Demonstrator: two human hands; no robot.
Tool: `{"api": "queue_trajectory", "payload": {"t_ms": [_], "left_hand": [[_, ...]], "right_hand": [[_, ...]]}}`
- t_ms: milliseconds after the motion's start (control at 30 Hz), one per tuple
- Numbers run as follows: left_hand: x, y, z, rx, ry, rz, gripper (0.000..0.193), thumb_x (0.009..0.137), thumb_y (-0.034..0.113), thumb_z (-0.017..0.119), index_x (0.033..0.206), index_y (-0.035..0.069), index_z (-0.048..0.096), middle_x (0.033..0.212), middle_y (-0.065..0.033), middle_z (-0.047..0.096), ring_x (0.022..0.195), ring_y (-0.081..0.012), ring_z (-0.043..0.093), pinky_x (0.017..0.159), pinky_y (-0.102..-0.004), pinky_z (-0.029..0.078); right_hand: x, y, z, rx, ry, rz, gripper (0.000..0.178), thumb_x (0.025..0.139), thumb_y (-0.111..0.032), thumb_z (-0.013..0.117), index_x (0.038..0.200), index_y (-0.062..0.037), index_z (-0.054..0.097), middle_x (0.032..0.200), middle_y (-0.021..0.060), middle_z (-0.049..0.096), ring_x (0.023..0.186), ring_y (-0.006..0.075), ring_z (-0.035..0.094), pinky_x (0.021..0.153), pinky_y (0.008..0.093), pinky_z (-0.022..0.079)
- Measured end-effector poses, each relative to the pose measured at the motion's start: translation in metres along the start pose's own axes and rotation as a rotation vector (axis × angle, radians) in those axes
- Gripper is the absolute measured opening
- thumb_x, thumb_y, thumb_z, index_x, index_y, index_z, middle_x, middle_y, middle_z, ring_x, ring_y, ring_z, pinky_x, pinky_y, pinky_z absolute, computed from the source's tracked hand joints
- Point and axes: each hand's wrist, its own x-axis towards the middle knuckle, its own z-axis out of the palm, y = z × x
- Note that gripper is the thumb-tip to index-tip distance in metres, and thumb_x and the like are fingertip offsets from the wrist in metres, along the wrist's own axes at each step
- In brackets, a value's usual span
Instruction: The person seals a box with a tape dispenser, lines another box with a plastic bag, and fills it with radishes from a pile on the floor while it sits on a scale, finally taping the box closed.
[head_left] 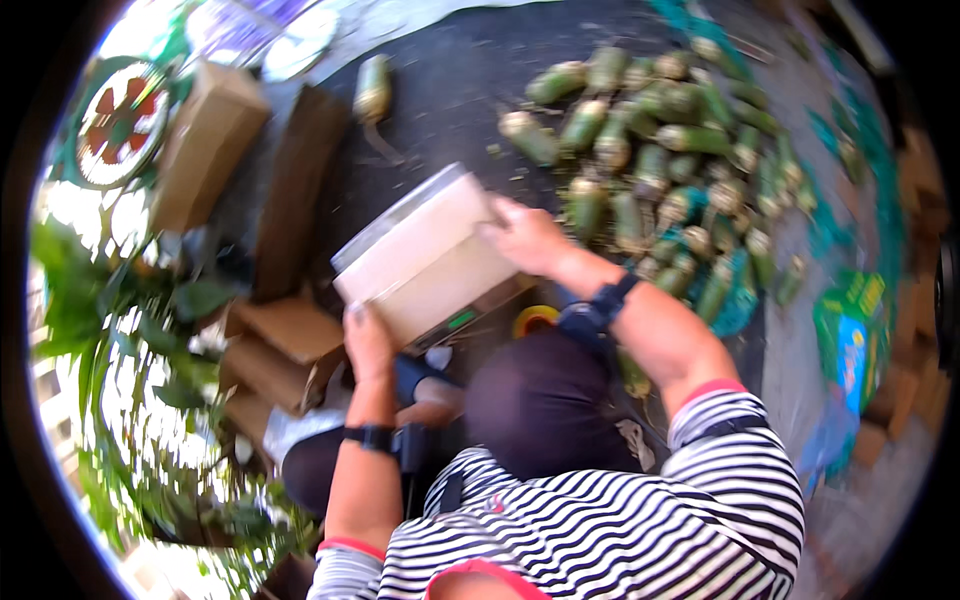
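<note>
Both my hands hold a pale cardboard box point(430, 260), tilted in front of my knees. My left hand point(368, 345) grips its near left corner, the thumb along the edge. At the opposite end, my right hand point(528, 238) has its fingers closed over the right edge. The side of the box toward me carries a small green mark. Whether anything is inside cannot be seen. Just past the box's near right corner lies a yellow-orange ring point(536, 318), like a roll of tape.
Many thick green plant pieces with pale ends point(650, 170) are heaped on a dark sheet point(440, 90) at the right. A single similar piece point(373, 88) lies apart. Cardboard boxes point(205, 145), a fan point(122, 120) and leafy plants point(140, 330) stand left; a green bag point(850, 325) is right.
</note>
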Motion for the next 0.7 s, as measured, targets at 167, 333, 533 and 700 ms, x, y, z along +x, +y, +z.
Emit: {"api": "queue_trajectory", "payload": {"t_ms": [167, 333, 533, 700], "left_hand": [[-0.014, 0.035, -0.015, -1.147, -0.285, -0.461, 0.051, 0.101, 0.044, 0.046, 0.133, 0.005, 0.050, 0.129, -0.0086, 0.059, 0.117, -0.0260, 0.057, 0.103, -0.0414, 0.043], [-0.024, 0.103, -0.048, -1.046, -0.402, -0.186, 0.054, 0.099, 0.036, 0.047, 0.142, 0.005, 0.041, 0.137, -0.0117, 0.051, 0.124, -0.0266, 0.050, 0.107, -0.0411, 0.037], [-0.081, 0.249, -0.076, -0.584, -0.438, 0.344, 0.064, 0.096, 0.025, 0.056, 0.149, 0.001, 0.031, 0.142, -0.0141, 0.046, 0.130, -0.0233, 0.044, 0.109, -0.0350, 0.034], [-0.178, 0.333, -0.030, -0.235, -0.547, 0.884, 0.071, 0.088, 0.009, 0.065, 0.147, -0.007, 0.028, 0.141, -0.0210, 0.045, 0.131, -0.0247, 0.043, 0.110, -0.0347, 0.032]], "right_hand": [[0.015, -0.003, 0.028, 0.236, -0.063, 0.208, 0.062, 0.083, -0.041, 0.063, 0.124, 0.0040, 0.057, 0.111, 0.0250, 0.066, 0.105, 0.0357, 0.065, 0.090, 0.0404, 0.051], [-0.051, -0.012, -0.009, 0.771, 0.063, 0.102, 0.077, 0.076, -0.022, 0.077, 0.140, 0.0024, 0.040, 0.126, 0.0189, 0.060, 0.117, 0.0256, 0.057, 0.102, 0.0350, 0.043], [-0.161, 0.000, -0.032, 1.092, 0.551, -0.113, 0.069, 0.080, -0.012, 0.075, 0.138, 0.0010, 0.041, 0.125, 0.0127, 0.059, 0.116, 0.0203, 0.056, 0.101, 0.0344, 0.044], [-0.289, 0.042, -0.057, 1.324, 0.826, -0.107, 0.057, 0.083, -0.005, 0.070, 0.134, -0.0025, 0.046, 0.125, 0.0098, 0.059, 0.113, 0.0190, 0.058, 0.097, 0.0354, 0.048]]}}
